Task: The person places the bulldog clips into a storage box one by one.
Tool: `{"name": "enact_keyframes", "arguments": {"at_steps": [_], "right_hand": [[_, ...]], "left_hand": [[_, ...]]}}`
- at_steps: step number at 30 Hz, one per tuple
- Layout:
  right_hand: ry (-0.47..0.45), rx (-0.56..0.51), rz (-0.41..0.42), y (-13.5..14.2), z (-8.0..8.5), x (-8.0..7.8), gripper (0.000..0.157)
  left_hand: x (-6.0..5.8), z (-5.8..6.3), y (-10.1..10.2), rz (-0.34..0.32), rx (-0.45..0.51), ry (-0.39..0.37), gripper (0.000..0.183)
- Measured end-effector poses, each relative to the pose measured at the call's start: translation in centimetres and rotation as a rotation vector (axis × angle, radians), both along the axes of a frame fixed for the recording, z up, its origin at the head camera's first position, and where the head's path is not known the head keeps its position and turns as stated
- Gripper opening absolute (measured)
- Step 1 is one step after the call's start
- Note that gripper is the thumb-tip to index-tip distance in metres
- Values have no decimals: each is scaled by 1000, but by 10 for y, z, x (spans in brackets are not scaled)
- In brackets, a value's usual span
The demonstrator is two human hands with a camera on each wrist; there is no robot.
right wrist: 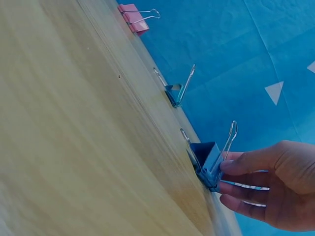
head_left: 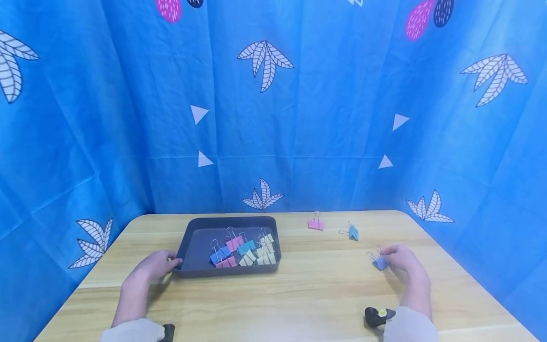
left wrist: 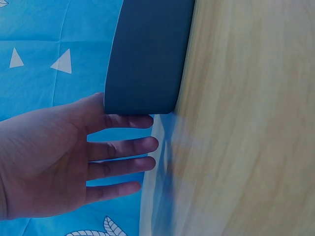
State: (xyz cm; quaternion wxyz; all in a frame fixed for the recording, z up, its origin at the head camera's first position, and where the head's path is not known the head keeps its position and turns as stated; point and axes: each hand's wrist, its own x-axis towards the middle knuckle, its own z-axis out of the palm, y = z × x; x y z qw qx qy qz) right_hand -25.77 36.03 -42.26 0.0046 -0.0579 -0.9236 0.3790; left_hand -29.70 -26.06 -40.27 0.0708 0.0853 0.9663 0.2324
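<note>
My left hand [head_left: 155,264] holds the left end of a dark grey tray [head_left: 231,273], its thumb over the rim. In the left wrist view, the left hand's [left wrist: 49,152] other fingers stretch out beside the tray's end wall [left wrist: 147,59]. Binder clips in pink [head_left: 234,243], blue [head_left: 219,255], teal [head_left: 246,246] and pale yellow [head_left: 266,256] lie in the tray's right part. At the right, my right hand [head_left: 401,259] pinches a blue binder clip [head_left: 379,262] at table level. The right wrist view has the right hand's [right wrist: 290,187] thumb against this clip [right wrist: 209,162].
Behind the blue clip, a teal binder clip [head_left: 353,232] stands on the wooden table [head_left: 307,294]. A pink binder clip [head_left: 316,224] sits near the table's back edge. Blue patterned curtain [head_left: 325,118] surrounds the back and sides.
</note>
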Motion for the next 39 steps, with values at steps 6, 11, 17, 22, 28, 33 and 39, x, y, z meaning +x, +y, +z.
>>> {"name": "enact_keyframes", "arguments": {"at_steps": [6, 11, 17, 22, 28, 33, 39], "right_hand": [[8, 24, 3, 2, 0, -3, 26], [11, 36, 1, 2, 0, -4, 25], [20, 11, 4, 3, 0, -4, 25], [35, -29, 26, 2, -2, -4, 26], [58, 4, 29, 1, -4, -5, 22], [76, 39, 19, 2, -5, -7, 21], [85, 48, -2, 3, -4, -7, 23]], "left_hand": [[0, 1, 1, -1, -3, 0, 42], [1, 2, 0, 5, -5, -9, 43], [1, 3, 0, 16, -12, -19, 46], [1, 3, 1, 18, -15, -20, 45], [2, 2, 0, 15, -12, -17, 43], [3, 1, 1, 23, -9, -21, 44], [2, 2, 1, 14, -8, -10, 45]]}}
